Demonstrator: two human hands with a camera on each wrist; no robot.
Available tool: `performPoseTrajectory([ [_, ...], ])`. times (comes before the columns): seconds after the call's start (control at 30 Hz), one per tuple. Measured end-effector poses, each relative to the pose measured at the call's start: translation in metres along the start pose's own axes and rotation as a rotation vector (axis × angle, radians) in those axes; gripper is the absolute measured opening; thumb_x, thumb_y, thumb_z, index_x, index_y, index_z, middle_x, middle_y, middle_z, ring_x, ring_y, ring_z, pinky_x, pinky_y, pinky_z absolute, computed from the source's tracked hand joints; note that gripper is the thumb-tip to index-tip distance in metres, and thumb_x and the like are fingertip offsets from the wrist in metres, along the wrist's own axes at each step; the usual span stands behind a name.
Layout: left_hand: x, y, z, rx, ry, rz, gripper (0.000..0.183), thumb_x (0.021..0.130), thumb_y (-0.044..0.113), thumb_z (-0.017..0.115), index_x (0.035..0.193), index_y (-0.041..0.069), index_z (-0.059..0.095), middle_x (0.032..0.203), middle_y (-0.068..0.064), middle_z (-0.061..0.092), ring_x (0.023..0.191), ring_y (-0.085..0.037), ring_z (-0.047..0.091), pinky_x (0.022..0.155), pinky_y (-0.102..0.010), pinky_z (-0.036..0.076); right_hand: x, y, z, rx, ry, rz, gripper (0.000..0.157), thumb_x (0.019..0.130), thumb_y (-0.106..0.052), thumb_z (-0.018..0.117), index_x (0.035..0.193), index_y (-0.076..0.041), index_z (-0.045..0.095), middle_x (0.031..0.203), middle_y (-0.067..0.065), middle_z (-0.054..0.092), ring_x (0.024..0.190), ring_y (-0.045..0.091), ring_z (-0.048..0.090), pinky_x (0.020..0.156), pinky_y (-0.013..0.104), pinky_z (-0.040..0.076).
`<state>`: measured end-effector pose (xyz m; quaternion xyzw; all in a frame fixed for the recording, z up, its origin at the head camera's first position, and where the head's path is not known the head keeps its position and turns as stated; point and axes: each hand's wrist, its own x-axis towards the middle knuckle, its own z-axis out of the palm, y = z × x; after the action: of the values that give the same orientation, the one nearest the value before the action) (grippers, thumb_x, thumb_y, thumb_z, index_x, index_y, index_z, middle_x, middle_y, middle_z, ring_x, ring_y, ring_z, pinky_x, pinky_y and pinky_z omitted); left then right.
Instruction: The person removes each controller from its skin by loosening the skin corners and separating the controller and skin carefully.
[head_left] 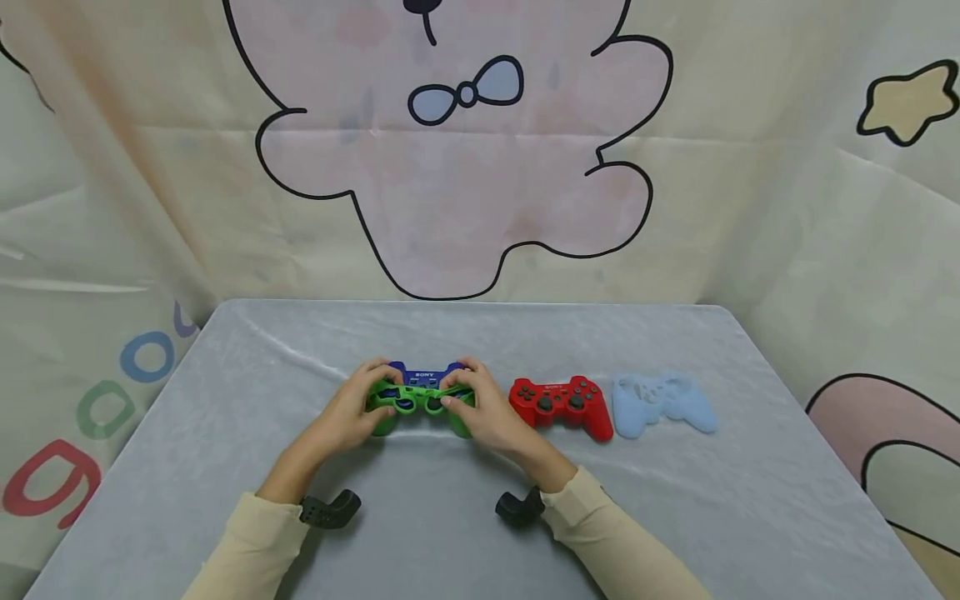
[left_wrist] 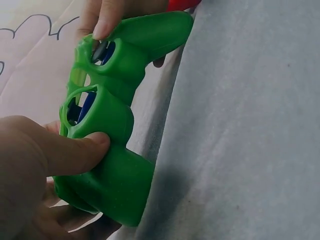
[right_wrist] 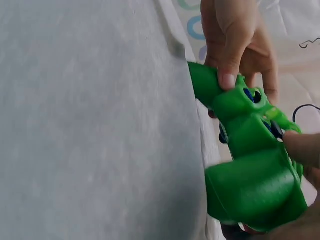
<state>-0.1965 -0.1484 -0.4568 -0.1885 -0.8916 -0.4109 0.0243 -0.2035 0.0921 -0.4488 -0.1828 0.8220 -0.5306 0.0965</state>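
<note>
So I had both hands on the green rubber cover (left_wrist: 117,117), with the blue controller (head_left: 424,377) partly inside it. Picture the table (head_left: 450,542) as a clock face: all this was up around 11 o'clock. My left hand (head_left: 360,407) was gripping the cover's 9 o'clock end, thumb pressed on the green face and fingers wrapped behind. My right hand (head_left: 487,412) gripped the 3 o'clock end, thumb right by a stick hole. Blue body stuck out past the cover's 12 o'clock edge, and bits of blue and dark stick showed through the round holes.

Straight off toward 3 o'clock from the cover, near my right hand, lay a red controller (head_left: 561,402), sticks up. Just beyond that, same direction, was a pale blue cover (head_left: 663,398) lying flat. My cream sleeves came in from about 7 and 5 o'clock, and a cartoon backdrop (head_left: 457,192) hung behind the table at 12.
</note>
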Motion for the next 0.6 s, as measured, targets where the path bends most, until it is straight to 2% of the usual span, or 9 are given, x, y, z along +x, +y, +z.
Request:
performPoseTrajectory([
  [0.17, 0.001, -0.001, 0.000, -0.016, 0.000, -0.015, 0.032, 0.083, -0.011, 0.072, 0.105, 0.009, 0.058, 0.141, -0.025, 0.054, 0.139, -0.047, 0.045, 0.117, -0.063, 0.032, 0.000, 0.002, 0.000, -0.168, -0.061, -0.075, 0.018, 0.093, -0.009, 0.072, 0.106, -0.016, 0.061, 0.160, 0.018, 0.029, 0.142, 0.041, 0.040, 0.115, 0.059, 0.036],
  [0.27, 0.002, -0.001, 0.000, -0.011, 0.003, -0.017, 0.032, 0.083, -0.011, 0.072, 0.103, 0.009, 0.056, 0.133, -0.022, 0.059, 0.132, -0.043, 0.051, 0.113, -0.061, 0.038, 0.001, 0.004, 0.001, -0.281, -0.057, -0.151, 0.020, 0.092, -0.007, 0.073, 0.100, -0.017, 0.058, 0.159, 0.018, 0.032, 0.134, 0.039, 0.048, 0.110, 0.055, 0.044],
  [0.37, 0.002, -0.001, 0.000, -0.003, 0.004, -0.018, 0.033, 0.082, -0.011, 0.073, 0.102, 0.009, 0.055, 0.123, -0.017, 0.060, 0.122, -0.036, 0.055, 0.107, -0.057, 0.043, 0.000, 0.004, 0.001, -0.327, -0.049, -0.206, 0.018, 0.091, -0.004, 0.073, 0.092, -0.014, 0.058, 0.155, 0.018, 0.039, 0.129, 0.036, 0.054, 0.105, 0.049, 0.049],
  [0.5, 0.001, -0.002, 0.000, 0.000, 0.010, -0.018, 0.034, 0.083, -0.010, 0.073, 0.103, 0.010, 0.055, 0.119, -0.012, 0.060, 0.117, -0.031, 0.054, 0.102, -0.054, 0.044, -0.001, 0.000, -0.005, -0.328, -0.061, -0.182, 0.015, 0.090, -0.007, 0.076, 0.096, -0.014, 0.065, 0.154, 0.013, 0.041, 0.128, 0.032, 0.055, 0.104, 0.047, 0.050],
  [0.6, 0.001, -0.003, -0.001, -0.014, 0.004, -0.018, 0.034, 0.084, -0.009, 0.072, 0.104, 0.011, 0.055, 0.121, -0.013, 0.060, 0.119, -0.033, 0.055, 0.104, -0.057, 0.043, -0.001, -0.002, -0.012, -0.319, -0.083, -0.125, 0.030, 0.088, -0.011, 0.079, 0.115, -0.016, 0.064, 0.158, 0.012, 0.036, 0.128, 0.032, 0.056, 0.105, 0.048, 0.049],
])
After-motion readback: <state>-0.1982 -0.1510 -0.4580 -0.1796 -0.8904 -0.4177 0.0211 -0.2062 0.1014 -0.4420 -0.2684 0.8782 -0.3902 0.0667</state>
